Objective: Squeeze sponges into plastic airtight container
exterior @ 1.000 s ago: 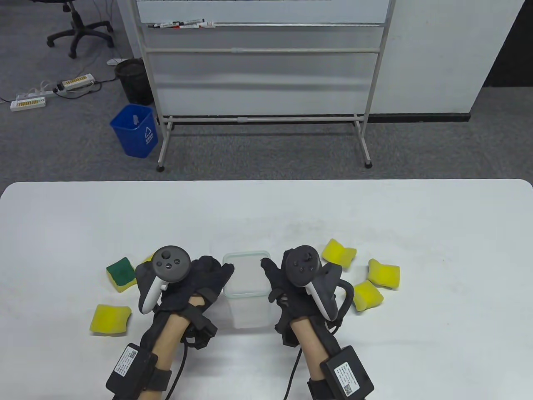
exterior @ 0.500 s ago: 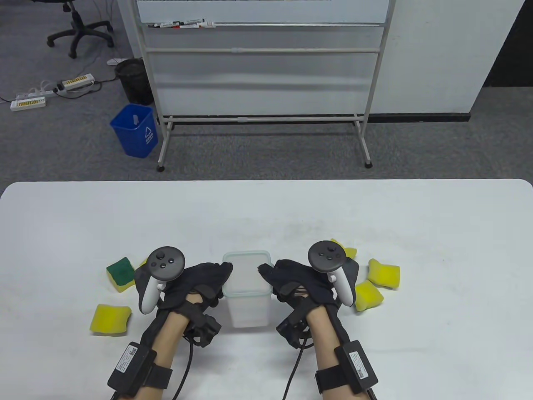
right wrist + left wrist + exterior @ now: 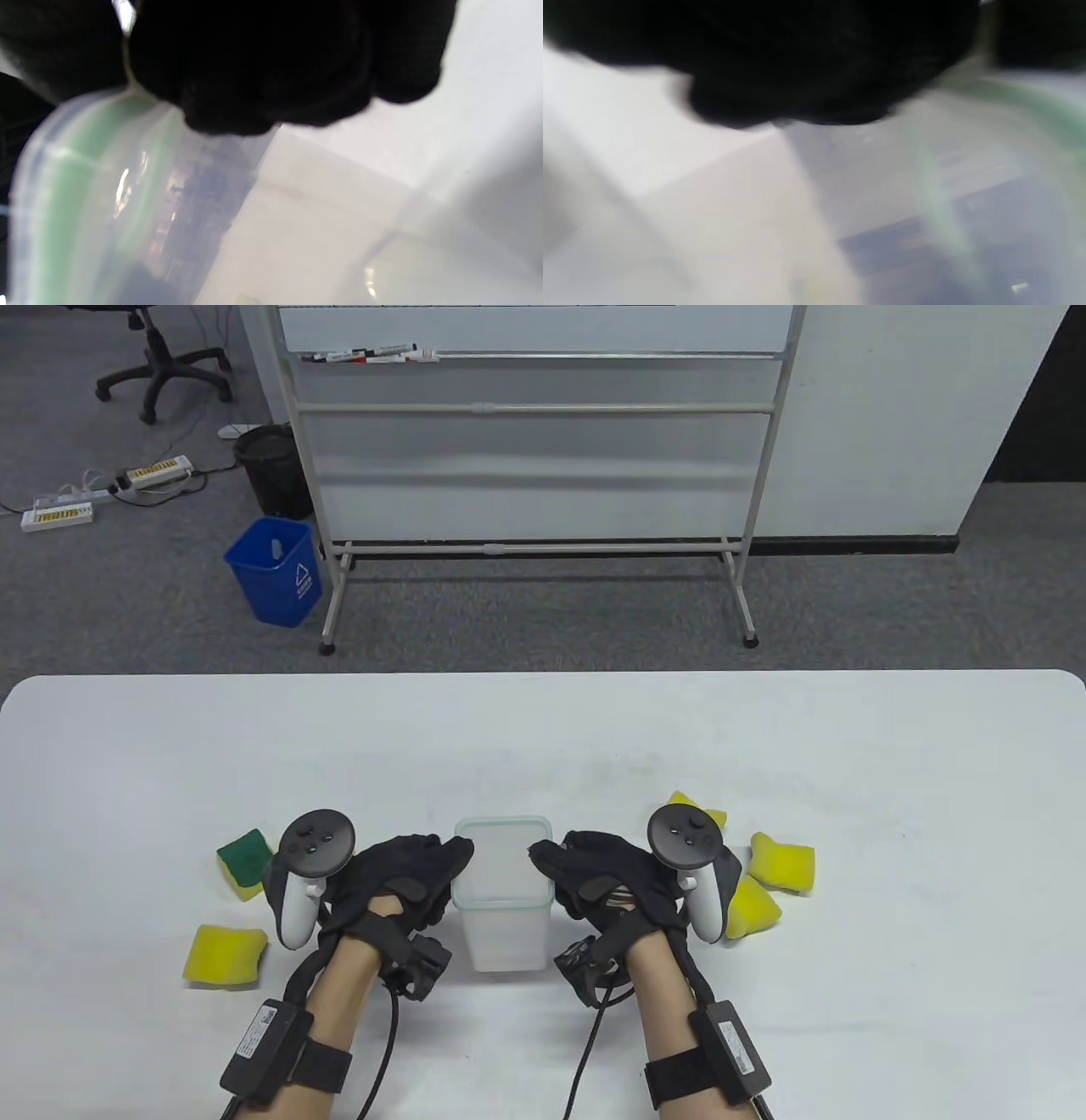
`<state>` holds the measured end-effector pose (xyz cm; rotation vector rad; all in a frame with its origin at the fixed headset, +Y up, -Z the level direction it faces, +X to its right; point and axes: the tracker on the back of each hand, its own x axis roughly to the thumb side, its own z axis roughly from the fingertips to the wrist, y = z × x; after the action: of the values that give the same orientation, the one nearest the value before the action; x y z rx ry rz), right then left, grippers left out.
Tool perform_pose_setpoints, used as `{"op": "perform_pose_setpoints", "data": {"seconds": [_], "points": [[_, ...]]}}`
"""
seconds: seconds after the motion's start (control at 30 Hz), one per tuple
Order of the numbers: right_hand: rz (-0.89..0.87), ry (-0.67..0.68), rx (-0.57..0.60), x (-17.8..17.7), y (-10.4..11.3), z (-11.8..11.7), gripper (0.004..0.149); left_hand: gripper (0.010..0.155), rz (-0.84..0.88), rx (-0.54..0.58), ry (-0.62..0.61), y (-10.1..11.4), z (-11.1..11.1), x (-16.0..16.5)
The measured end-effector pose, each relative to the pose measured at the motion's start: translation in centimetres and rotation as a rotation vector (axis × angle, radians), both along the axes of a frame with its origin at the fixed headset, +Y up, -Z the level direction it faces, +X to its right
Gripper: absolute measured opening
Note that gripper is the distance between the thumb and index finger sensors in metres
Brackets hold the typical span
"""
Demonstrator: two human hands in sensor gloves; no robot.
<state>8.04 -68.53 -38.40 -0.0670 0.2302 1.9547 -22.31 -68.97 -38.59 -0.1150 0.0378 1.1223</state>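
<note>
The fingers [image 3: 441, 857] of the left hand [image 3: 399, 878] curl on the left rim of the see-through plastic box with a green seal [image 3: 502, 891]; the fingers [image 3: 547, 861] of the right hand [image 3: 607, 878] curl on its right rim, so both hands hold the box, which stands on the white desk [image 3: 543, 729] near the front edge.

The lid looks still on; a hard pull could tip the light box or make it slip toward the front edge.

To the left lie a yellow sponge with a green top [image 3: 244, 863] and a plain yellow sponge [image 3: 225, 956]; to the right, three yellow sponges [image 3: 782, 861] sit close, and an elbow swing could knock them. The far half of the desk is open room.
</note>
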Motion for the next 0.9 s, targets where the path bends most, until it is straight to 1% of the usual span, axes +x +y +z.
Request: {"op": "perform_pose_setpoints", "data": {"seconds": [0.03,0.17,0.27,0.47,0.57,0.63,0.7,0.77,0.83,0.9], "points": [[0.005,-0.015,0.015,-0.1,0.1,0.0,0.044,0.043,-0.058,0.048,-0.023,0.2,0.0,0.0],[0.031,-0.027,0.033,-0.1,0.4,0.2,0.044,0.043,-0.091,0.054,-0.019,0.6,0.2,0.0],[0.1,-0.053,0.08,-0.3,1.0,0.5,0.044,0.043,-0.102,0.056,-0.006,0.7,0.4,0.1],[0.21,-0.079,0.146,-0.6,1.9,1.0,0.045,0.045,-0.22,0.101,0.042,1.8,0.9,0.3],[0.275,-0.089,0.227,-0.8,2.9,1.5,0.046,0.046,-0.268,0.135,0.063,3.0,1.4,0.3],[0.243,-0.098,0.279,-0.7,4.3,2.2,0.046,0.046,-0.242,0.196,0.062,4.7,2.0,0.3],[0.155,-0.095,0.349,-0.4,5.9,2.9,0.046,0.046,-0.235,0.263,0.044,6.6,3.1,0.4],[0.082,-0.078,0.401,0.2,7.3,3.6,0.046,0.046,-0.198,0.304,0.012,7.8,3.8,0.7],[0.042,-0.056,0.4,0.8,8.0,3.9,0.046,0.046,-0.116,0.301,-0.037,8.2,4.1,1.0],[0.009,-0.013,0.37,1.7,8.4,4.2,0.045,0.046,-0.012,0.279,-0.102,8.0,4.2,1.3]]}}
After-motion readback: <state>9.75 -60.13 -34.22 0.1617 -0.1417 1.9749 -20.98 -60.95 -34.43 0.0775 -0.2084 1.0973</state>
